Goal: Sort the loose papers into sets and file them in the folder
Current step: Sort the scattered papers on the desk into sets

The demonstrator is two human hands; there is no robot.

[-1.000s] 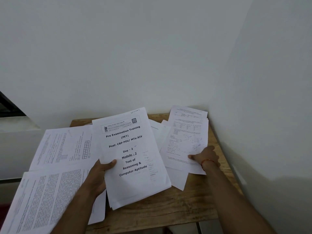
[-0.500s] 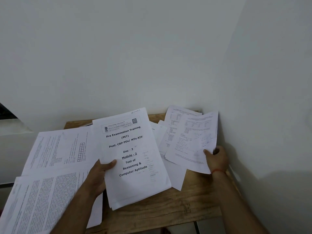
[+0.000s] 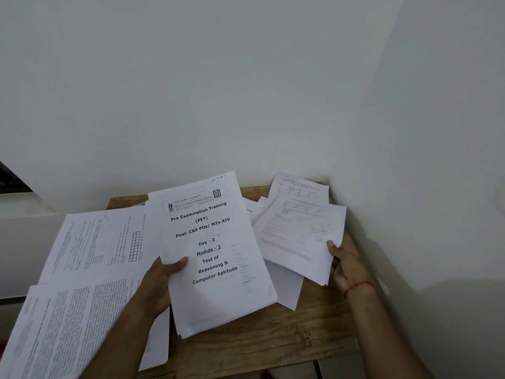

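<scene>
Gripping a thick white title-page stack (image 3: 218,294) — left hand (image 3: 161,283); right hand (image 3: 345,265) pinches thinner printed sheets (image 3: 300,236).

I've got the table (image 3: 273,348) tucked into a wall corner (image 3: 354,119). Mid-table is the titled packet (image 3: 218,296), held by the left hand (image 3: 161,283) at its left edge. Right of it, twd the rear-right corner, the sheet bundle (image 3: 297,236) is in the right hand (image 3: 347,266) — more pages (image 3: 90,263) overhang the table's left edge.
</scene>
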